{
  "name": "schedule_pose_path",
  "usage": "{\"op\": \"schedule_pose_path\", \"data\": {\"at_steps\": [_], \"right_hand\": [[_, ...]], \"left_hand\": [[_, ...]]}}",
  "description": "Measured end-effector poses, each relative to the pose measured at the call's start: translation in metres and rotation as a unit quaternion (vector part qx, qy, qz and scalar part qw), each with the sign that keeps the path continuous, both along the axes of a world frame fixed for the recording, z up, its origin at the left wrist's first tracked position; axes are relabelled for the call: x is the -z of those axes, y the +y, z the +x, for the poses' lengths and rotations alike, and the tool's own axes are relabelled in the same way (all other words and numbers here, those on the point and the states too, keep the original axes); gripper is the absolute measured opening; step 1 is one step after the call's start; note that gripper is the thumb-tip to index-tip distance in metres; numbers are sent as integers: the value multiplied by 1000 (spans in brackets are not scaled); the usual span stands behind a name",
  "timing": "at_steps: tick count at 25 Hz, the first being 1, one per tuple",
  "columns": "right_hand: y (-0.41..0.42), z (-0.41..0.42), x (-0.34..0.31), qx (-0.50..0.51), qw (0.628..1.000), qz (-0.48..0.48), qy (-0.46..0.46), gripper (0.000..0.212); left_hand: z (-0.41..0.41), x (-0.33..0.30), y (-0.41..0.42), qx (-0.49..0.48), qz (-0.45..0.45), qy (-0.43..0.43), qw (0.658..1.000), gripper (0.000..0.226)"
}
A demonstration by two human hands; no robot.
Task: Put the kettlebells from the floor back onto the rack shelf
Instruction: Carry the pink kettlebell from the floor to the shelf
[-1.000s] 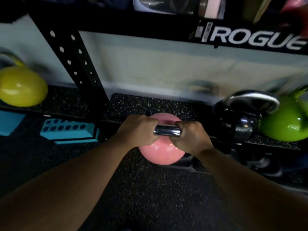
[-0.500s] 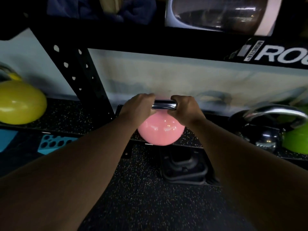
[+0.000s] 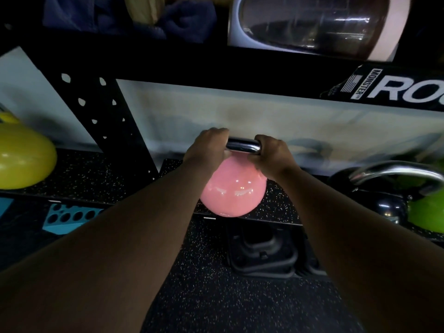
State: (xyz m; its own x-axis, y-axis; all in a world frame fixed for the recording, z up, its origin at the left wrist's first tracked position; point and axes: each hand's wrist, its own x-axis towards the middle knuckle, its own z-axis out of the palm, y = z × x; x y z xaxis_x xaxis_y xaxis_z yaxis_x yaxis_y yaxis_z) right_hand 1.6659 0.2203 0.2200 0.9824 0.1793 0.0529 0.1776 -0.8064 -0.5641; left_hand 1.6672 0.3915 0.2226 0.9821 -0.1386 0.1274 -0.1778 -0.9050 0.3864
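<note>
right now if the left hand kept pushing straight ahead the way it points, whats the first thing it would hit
Probably the pale wall behind the rack shelf. The left hand grips the pink kettlebell handle and nothing shows between it and the wall, though depth is unclear.

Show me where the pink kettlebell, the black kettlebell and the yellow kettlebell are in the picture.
pink kettlebell [image 3: 231, 188]: head view, on the round body below the handle.
black kettlebell [image 3: 384, 207]: head view, on the dark body under its silver handle.
yellow kettlebell [image 3: 21, 159]: head view, on the round body at the left edge.
</note>
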Motion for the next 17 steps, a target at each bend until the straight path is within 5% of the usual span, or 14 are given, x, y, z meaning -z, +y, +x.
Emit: {"op": "schedule_pose_path", "data": {"at_steps": [12,17], "right_hand": [[2,21,1,-9,1000,-6,24,17],[16,13,-21,-28,996,-88,-13,59]], "left_hand": [[23,5,5,-17,-7,9,1000,26],[-2,-2,16,-80,-71,24,994,71]]}}
